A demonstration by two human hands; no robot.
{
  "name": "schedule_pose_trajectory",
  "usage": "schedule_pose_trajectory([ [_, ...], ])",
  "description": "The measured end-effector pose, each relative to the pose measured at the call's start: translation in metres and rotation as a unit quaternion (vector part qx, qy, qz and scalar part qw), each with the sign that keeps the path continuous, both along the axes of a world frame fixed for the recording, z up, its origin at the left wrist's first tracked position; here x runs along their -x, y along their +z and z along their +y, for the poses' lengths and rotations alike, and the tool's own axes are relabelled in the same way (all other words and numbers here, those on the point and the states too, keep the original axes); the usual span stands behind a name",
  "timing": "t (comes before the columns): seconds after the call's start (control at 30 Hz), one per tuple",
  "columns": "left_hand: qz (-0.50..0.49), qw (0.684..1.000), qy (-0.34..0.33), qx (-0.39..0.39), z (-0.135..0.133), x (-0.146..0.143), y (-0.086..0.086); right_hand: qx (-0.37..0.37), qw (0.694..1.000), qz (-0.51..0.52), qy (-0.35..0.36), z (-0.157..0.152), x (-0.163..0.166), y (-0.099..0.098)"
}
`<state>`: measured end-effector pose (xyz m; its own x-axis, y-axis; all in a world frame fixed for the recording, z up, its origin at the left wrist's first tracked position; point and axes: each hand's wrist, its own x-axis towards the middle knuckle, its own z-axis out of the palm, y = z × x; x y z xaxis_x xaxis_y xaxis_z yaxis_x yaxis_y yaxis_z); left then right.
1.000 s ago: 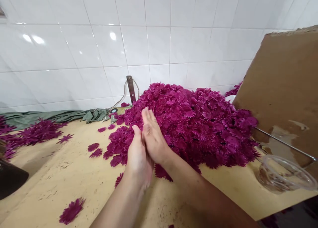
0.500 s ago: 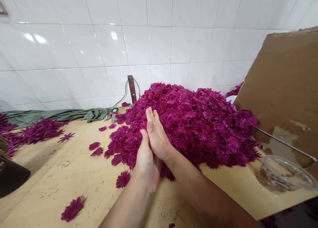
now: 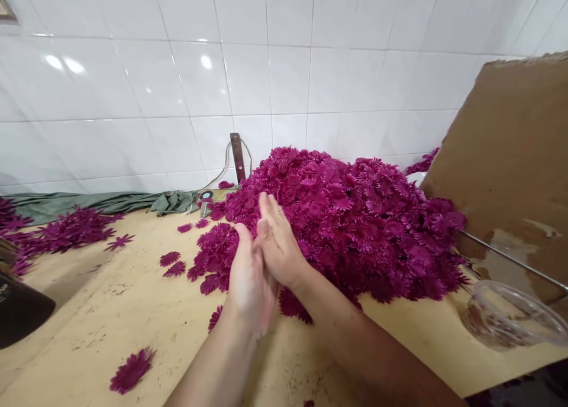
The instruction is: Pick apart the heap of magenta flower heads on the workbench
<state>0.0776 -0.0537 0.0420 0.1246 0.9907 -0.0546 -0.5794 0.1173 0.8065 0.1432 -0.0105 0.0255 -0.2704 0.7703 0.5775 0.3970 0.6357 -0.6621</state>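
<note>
My left hand [image 3: 252, 280] and my right hand [image 3: 280, 241] are pressed palm to palm in front of a large heap of magenta artificial flower heads [image 3: 355, 229]. The fingers of both hands stretch out straight towards the heap, and the left thumb sticks up. Whatever lies between the palms, if anything, is hidden. Left of my wrists a single flower head [image 3: 132, 370] lies on the yellowish table top [image 3: 89, 324]. Another flower head [image 3: 215, 317] is partly covered by my left forearm.
A cardboard sheet [image 3: 519, 158] leans at the right, with a clear plastic tub [image 3: 510, 321] before it. On the left are a smaller pile of magenta petal pieces [image 3: 75, 232] and a black container [image 3: 24, 309]. Green cloth [image 3: 97, 204] runs along the tiled wall [image 3: 177, 76].
My left hand has slid left and back against the right palm, so the hands are slightly offset. The right hand has shifted only a little. The flower heap looks unchanged.
</note>
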Motion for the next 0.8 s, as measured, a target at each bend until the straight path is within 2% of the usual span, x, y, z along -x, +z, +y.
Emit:
schedule_pose_trajectory([
  [0.07, -0.010, 0.999, 0.014, 0.034, 0.002, 0.002, 0.009, 0.020, 1.000, 0.003, -0.020, 0.002, -0.002, -0.003],
  [0.1, -0.012, 0.998, 0.029, 0.052, 0.006, 0.006, 0.014, 0.013, 1.000, -0.004, -0.007, -0.001, -0.001, -0.003],
  [0.2, -0.033, 0.989, 0.119, 0.080, 0.019, 0.019, 0.022, -0.046, 0.995, -0.033, 0.078, -0.020, 0.010, -0.001],
  [0.27, -0.043, 0.985, 0.160, 0.052, 0.024, 0.020, 0.017, -0.055, 0.991, -0.035, 0.114, -0.028, 0.014, 0.003],
  [0.37, -0.009, 0.991, 0.130, 0.016, 0.019, 0.006, 0.002, -0.006, 0.997, 0.008, 0.077, -0.020, 0.010, 0.006],
  [0.47, 0.015, 0.993, 0.093, 0.070, 0.013, -0.003, -0.003, -0.005, 0.999, 0.031, 0.015, -0.007, 0.004, 0.001],
  [0.63, -0.022, 0.990, 0.128, 0.059, 0.023, 0.018, 0.019, -0.059, 0.998, -0.005, -0.023, -0.009, 0.017, -0.015],
  [0.8, -0.049, 0.987, 0.132, 0.077, 0.029, 0.029, 0.026, -0.057, 0.995, 0.062, -0.056, -0.009, 0.025, -0.025],
])
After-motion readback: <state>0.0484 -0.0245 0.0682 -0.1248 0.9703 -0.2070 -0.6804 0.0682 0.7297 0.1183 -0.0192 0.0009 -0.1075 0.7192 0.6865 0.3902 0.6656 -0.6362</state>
